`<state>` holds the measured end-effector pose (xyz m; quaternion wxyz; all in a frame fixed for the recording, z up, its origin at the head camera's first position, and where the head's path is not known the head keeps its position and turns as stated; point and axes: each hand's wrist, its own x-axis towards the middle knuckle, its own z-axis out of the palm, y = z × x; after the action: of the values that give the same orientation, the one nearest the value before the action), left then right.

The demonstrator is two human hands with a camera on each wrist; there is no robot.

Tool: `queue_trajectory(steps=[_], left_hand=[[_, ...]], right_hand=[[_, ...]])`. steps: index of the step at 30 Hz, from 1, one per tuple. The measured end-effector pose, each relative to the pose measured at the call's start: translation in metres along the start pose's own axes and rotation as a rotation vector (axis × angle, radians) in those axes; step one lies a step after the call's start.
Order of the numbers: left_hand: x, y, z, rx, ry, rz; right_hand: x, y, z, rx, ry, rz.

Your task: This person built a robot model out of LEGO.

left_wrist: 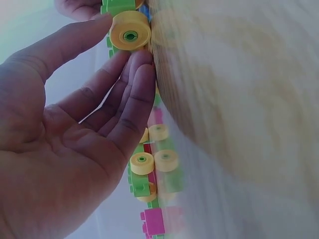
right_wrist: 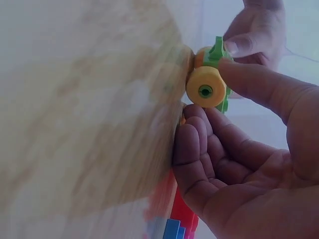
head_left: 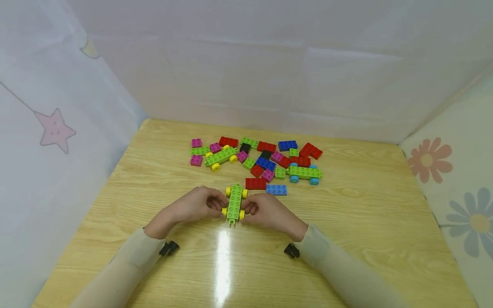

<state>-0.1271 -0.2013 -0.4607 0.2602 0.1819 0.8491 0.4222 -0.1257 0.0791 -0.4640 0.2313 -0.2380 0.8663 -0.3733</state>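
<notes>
A lime-green toy car base point(head_left: 234, 202) with yellow wheels and a studded top stands on the table, its hooked end toward me. From its left side my left hand point(head_left: 200, 202) holds it, thumb at the near wheel and fingers along the side. My right hand point(head_left: 269, 212) holds the opposite side in the same way. In the left wrist view, a yellow wheel point(left_wrist: 130, 31) sits between the left thumb and fingertips. The right wrist view has another yellow wheel point(right_wrist: 205, 87) between the right thumb and fingertips.
Just beyond the hands lie a red brick point(head_left: 256, 184) and a light blue brick point(head_left: 276, 190). Farther back are several loose bricks, a second yellow-wheeled car base point(head_left: 221, 157) and a blue-wheeled one point(head_left: 304, 172). Fabric walls point(head_left: 246, 81) border the wooden table point(head_left: 369, 222).
</notes>
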Motion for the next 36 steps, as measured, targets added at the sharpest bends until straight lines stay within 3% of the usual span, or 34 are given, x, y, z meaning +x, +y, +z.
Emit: queue_trajectory(steps=[17,31,36], left_hand=[[0.002,0.001,0.0,-0.017,-0.048,0.043],[0.001,0.001,0.002,-0.012,-0.055,0.034],[0.001,0.001,0.001,-0.01,-0.053,0.033]], right_hand=[[-0.001,0.002,-0.003,0.024,0.002,0.002],[-0.004,0.003,-0.003,0.025,-0.005,0.012],[-0.011,0.004,-0.009,0.026,0.017,0.054]])
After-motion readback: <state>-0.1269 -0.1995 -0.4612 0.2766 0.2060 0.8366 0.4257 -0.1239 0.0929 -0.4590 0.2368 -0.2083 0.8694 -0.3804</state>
